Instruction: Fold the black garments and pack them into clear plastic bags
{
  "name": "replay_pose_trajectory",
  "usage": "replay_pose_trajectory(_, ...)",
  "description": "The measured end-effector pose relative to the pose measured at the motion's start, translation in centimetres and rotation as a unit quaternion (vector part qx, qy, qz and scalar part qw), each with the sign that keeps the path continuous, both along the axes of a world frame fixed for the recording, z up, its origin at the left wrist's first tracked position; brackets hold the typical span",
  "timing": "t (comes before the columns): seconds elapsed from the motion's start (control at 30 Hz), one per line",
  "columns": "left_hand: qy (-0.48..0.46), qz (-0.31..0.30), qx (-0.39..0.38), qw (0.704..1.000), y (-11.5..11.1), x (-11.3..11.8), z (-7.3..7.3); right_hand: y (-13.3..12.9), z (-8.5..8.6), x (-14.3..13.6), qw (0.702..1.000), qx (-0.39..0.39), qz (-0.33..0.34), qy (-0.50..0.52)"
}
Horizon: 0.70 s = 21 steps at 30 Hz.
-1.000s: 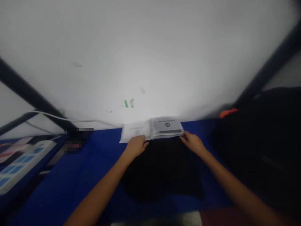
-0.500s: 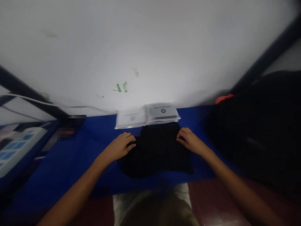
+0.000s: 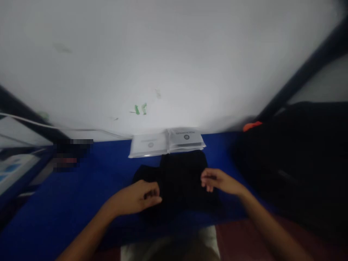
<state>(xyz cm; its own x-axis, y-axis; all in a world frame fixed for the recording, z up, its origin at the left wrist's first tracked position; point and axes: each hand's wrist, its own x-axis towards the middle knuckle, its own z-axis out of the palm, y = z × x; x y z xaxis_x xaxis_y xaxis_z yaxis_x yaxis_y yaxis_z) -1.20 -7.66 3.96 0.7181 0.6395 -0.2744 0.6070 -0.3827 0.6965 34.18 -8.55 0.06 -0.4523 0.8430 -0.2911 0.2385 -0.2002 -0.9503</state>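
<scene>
One black cloth [image 3: 182,170] lies on the blue table [image 3: 103,170], just near of the white packets, and its longer axis seems to run left to right, though its near edge melts into shadow. Its squarish, round-cornered part points far; a lower lobe spreads left. Matte, dark, flat-looking, no pattern showing! Two hands are on it or just above: the left hand [image 3: 134,197] over the left lobe, thumb and index tip slightly apart; the right hand [image 3: 220,180] at the right side, fingers curled. Whether either pinches fabric, I cannot tell. Count two piles of packets side by side: a left pile [image 3: 148,145] and a dark-printed right pile [image 3: 186,139]. One orange item [image 3: 252,126], far right.
</scene>
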Motion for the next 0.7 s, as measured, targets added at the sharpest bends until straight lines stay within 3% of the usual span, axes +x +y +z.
replay_pose_trajectory(0.13, -0.038, -0.031, 0.137, 0.989, 3.4, 3.4, -1.9, 4.8, -0.6, -4.6, 0.974, -0.1, -0.111, 0.17)
replay_pose_trajectory(0.3, 0.075, 0.001, 0.23, 0.97, 5.6, 5.0, -5.3, 9.9, -1.7, -7.3, 0.909, -0.172, -0.242, 0.292)
replay_pose_trajectory(0.5, 0.067, 0.008, 0.235, 0.97, 5.1, 3.9, -7.2, 10.9, -3.1, -7.1, 0.892, -0.109, -0.317, 0.304)
replay_pose_trajectory(0.63, 0.003, 0.024, 0.216, 0.976, 5.2, 3.8, -7.2, 10.1, -2.5, -5.9, 0.883, -0.027, -0.355, 0.307)
replay_pose_trajectory(0.7, -0.056, 0.073, 0.199, 0.976, 5.5, 3.9, -7.0, 9.8, -2.0, -4.9, 0.876, 0.011, -0.374, 0.304)
